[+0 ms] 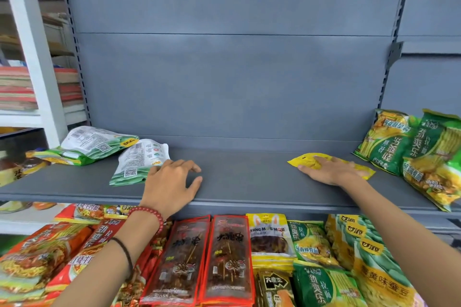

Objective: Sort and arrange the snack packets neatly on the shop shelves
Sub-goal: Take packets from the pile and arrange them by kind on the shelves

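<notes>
On the grey shelf (249, 177), my left hand (172, 182) hovers with loosely curled fingers beside a white-and-green packet (137, 159) lying face down; its fingertips reach the packet's right edge, and no grip shows. My right hand (331, 172) lies flat with straight fingers on a small yellow packet (309, 161). More white-and-green packets (87, 144) are piled at the shelf's left end. Green-and-yellow noodle packets (411, 149) lean at the right end.
The lower shelf holds red noodle packets (45, 262), two long red skewer packets (204, 262), a yellow rabbit-ear packet (270, 234) and green packets (349, 269). A white rack (27, 45) with stacked goods stands to the left. The grey back panel (237, 70) rises behind.
</notes>
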